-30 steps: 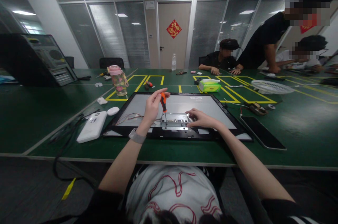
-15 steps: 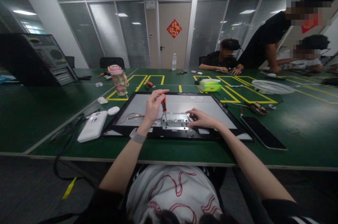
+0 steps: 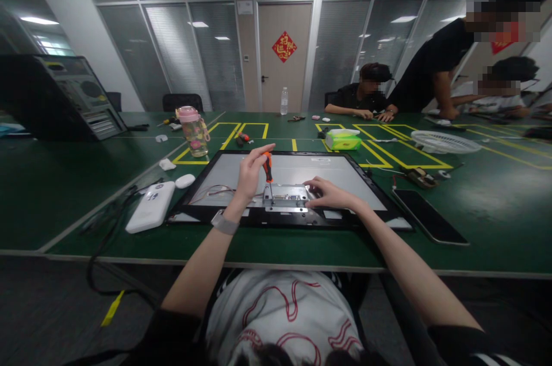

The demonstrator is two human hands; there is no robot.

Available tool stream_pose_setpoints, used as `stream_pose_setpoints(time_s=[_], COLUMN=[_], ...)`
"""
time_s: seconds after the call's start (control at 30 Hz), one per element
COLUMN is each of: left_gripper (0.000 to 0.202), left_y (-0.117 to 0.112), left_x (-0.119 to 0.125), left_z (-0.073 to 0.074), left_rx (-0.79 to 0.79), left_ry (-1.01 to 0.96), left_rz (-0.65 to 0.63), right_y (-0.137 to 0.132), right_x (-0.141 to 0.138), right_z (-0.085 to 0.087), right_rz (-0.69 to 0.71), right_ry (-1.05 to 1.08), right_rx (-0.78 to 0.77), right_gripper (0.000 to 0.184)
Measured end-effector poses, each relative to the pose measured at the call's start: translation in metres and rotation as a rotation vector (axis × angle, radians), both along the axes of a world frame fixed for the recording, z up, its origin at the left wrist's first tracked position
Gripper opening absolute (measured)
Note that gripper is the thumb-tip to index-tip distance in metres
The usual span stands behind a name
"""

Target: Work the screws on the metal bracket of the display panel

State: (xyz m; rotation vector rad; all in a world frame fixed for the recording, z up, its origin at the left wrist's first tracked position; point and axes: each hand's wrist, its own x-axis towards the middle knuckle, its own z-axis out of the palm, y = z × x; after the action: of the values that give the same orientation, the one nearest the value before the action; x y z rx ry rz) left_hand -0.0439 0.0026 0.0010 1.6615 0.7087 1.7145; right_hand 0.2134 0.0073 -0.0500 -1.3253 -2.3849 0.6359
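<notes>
A flat display panel (image 3: 215, 182) with a black frame lies on the green table in front of me. On its near side sits a metal bracket (image 3: 287, 200) with connector ports along it, and thin wires run off to its left. My left hand (image 3: 250, 173) grips an orange-and-black screwdriver (image 3: 268, 167), held nearly upright. The screwdriver's tip meets the left end of the bracket. My right hand (image 3: 330, 192) has its thumb and fingers around the bracket's right end, steadying it.
To the left are a white power bank (image 3: 150, 206), a white oval case (image 3: 185, 180) and a pink-lided bottle (image 3: 192, 130). A phone (image 3: 429, 216) lies at the right, near a green tissue pack (image 3: 342, 139) and a white fan grille (image 3: 446, 140). Other people work at the far right.
My left hand has shifted very slightly around the top of the screwdriver. The bracket, the panel and my right hand stay in place.
</notes>
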Motion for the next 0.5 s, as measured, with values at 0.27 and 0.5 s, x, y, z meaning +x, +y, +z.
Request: stream_pose_setpoints(time_s=[0.27,0.5], left_gripper=[0.025,0.027], left_y=[-0.0061,-0.0049], left_x=[0.0019,-0.0014], left_z=[0.0027,0.0043], left_rx=[0.007,0.087], left_ry=[0.091,0.117], left_rz=[0.115,0.195], right_y=[0.0018,0.0015], right_x=[0.0012,0.0010], right_z=[-0.0019,-0.0015], right_rz=[0.003,0.001], right_ry=[0.006,0.005], right_rx=[-0.004,-0.016], right_gripper=[0.071,0.072])
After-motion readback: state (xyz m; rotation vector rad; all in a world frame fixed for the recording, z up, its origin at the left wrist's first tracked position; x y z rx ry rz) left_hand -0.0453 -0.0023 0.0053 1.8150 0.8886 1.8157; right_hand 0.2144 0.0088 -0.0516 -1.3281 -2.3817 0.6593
